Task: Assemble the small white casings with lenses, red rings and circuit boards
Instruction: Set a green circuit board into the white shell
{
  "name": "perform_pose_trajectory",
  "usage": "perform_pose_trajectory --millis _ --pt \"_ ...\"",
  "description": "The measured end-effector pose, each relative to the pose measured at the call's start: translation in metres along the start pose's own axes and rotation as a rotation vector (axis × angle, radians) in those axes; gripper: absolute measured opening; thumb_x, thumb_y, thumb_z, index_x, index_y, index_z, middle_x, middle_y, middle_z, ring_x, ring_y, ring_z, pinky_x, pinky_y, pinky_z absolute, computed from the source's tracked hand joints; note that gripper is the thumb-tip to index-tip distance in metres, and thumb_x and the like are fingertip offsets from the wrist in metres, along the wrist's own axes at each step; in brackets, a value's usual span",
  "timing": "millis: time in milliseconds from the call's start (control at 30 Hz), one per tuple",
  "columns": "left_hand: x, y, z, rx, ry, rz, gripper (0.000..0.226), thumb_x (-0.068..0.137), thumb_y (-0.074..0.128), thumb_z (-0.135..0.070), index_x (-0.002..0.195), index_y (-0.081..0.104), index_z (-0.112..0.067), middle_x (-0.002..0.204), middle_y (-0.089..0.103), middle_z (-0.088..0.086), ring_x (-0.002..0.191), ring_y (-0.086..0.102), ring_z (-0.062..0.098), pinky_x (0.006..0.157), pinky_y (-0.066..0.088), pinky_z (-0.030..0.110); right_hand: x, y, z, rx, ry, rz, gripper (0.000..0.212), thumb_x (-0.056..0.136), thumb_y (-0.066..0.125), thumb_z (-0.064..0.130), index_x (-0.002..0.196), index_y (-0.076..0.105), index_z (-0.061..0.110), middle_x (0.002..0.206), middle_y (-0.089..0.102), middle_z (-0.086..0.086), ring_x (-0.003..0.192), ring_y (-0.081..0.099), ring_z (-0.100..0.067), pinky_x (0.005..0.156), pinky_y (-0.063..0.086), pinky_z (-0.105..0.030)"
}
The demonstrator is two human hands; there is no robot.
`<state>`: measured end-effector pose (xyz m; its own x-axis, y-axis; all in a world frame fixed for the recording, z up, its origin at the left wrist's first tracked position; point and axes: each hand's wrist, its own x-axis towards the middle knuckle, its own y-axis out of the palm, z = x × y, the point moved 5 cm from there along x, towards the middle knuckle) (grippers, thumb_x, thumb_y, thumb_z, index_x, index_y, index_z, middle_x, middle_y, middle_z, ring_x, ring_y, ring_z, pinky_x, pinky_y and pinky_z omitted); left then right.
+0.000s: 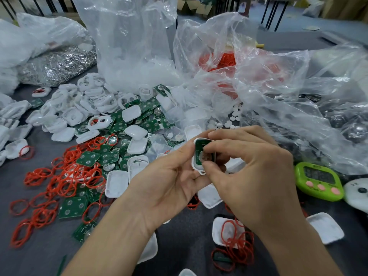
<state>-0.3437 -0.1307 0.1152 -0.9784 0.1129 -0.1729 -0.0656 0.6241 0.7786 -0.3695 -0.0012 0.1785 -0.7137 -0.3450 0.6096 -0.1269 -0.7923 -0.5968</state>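
White casing (195,140) sits raised above the tabletop (39,255), near the middle of the view, held between both hands. The left hand (169,182) grips it from the left side and beneath, its fingers (186,155) curled round the rim. A green circuit board (198,153) with a round silver part lies face up inside the casing. The right hand (254,176) comes in from the right, its fingers (209,165) bent close together and pinching the circuit board at its right edge.

On the tabletop below and to the left lie loose red rings (59,176), more green boards (87,158) and a heap of white shells (79,108). Small white discs (233,116) are scattered beyond the hands. Crumpled clear plastic bags (129,46) stand behind them. A green timer (318,180) rests just right of the right hand.
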Motion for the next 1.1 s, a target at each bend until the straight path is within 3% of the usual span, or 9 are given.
perform_pose_trajectory --millis 167,300,500,733,867,967,1033,1100 --pt "0.0 0.0 -0.001 0.016 0.009 0.001 0.032 0.091 0.063 -0.024 0.114 0.078 -0.009 0.117 0.075 0.01 0.11 0.073 0.022 0.089 0.06 0.035 0.001 0.0 -0.001 0.007 0.016 0.0 0.026 0.068 0.092 0.013 0.09 0.084 0.022 0.104 0.075 0.018 0.103 0.066 -0.008 0.094 0.047 -0.011" --pt "0.0 -0.002 -0.001 0.017 0.015 -0.019 0.033 0.097 0.055 -0.023 0.116 0.077 -0.008 0.118 0.075 0.01 0.111 0.072 0.022 0.089 0.06 0.033 0.001 -0.002 -0.001 0.011 0.02 0.0 0.025 0.068 0.093 0.015 0.09 0.084 0.023 0.103 0.074 0.019 0.102 0.066 -0.009 0.093 0.047 -0.011" --pt "-0.001 -0.001 0.0 -0.012 0.013 0.004 0.031 0.095 0.057 -0.021 0.111 0.079 -0.006 0.11 0.077 0.009 0.1 0.076 0.019 0.083 0.061 0.03 0.002 -0.002 0.0 0.03 0.022 0.003 0.026 0.067 0.094 0.016 0.088 0.083 0.026 0.101 0.074 0.021 0.102 0.065 -0.008 0.092 0.045 -0.009" --pt "0.0 -0.003 -0.001 -0.003 0.004 -0.006 0.031 0.09 0.063 -0.023 0.11 0.079 -0.006 0.107 0.078 0.009 0.101 0.075 0.02 0.086 0.06 0.032 0.003 -0.003 0.001 0.033 0.022 0.021 0.022 0.068 0.094 0.019 0.086 0.084 0.026 0.101 0.075 0.02 0.102 0.063 -0.005 0.091 0.044 -0.008" --pt "0.0 -0.004 0.0 -0.039 0.009 -0.034 0.031 0.096 0.057 -0.021 0.109 0.078 -0.002 0.107 0.077 0.014 0.101 0.076 0.024 0.083 0.061 0.033 0.003 -0.003 -0.001 0.052 0.052 0.047 0.022 0.068 0.094 0.02 0.087 0.084 0.026 0.102 0.075 0.021 0.102 0.062 -0.002 0.093 0.042 -0.005" --pt "0.0 -0.004 0.0 -0.077 0.0 -0.055 0.034 0.092 0.056 -0.021 0.107 0.079 0.0 0.111 0.076 0.017 0.11 0.072 0.028 0.08 0.062 0.034 0.003 -0.004 -0.002 0.123 0.106 0.036 0.023 0.071 0.092 0.021 0.09 0.084 0.029 0.101 0.075 0.023 0.104 0.064 -0.001 0.092 0.045 -0.007" --pt "0.0 -0.001 -0.001 -0.069 -0.013 -0.054 0.033 0.088 0.061 -0.021 0.107 0.079 -0.002 0.114 0.075 0.017 0.124 0.062 0.025 0.08 0.063 0.036 0.004 -0.008 -0.007 0.219 0.167 -0.011 0.021 0.075 0.088 0.02 0.092 0.082 0.032 0.097 0.075 0.026 0.103 0.067 -0.002 0.084 0.05 -0.012" --pt "-0.001 0.001 -0.001 -0.044 -0.029 -0.052 0.034 0.087 0.062 -0.022 0.112 0.079 -0.006 0.12 0.074 0.018 0.125 0.062 0.023 0.083 0.063 0.037 0.006 -0.013 -0.014 0.289 0.234 -0.085 0.021 0.079 0.081 0.017 0.09 0.081 0.035 0.093 0.075 0.024 0.098 0.071 -0.003 0.078 0.054 -0.016"
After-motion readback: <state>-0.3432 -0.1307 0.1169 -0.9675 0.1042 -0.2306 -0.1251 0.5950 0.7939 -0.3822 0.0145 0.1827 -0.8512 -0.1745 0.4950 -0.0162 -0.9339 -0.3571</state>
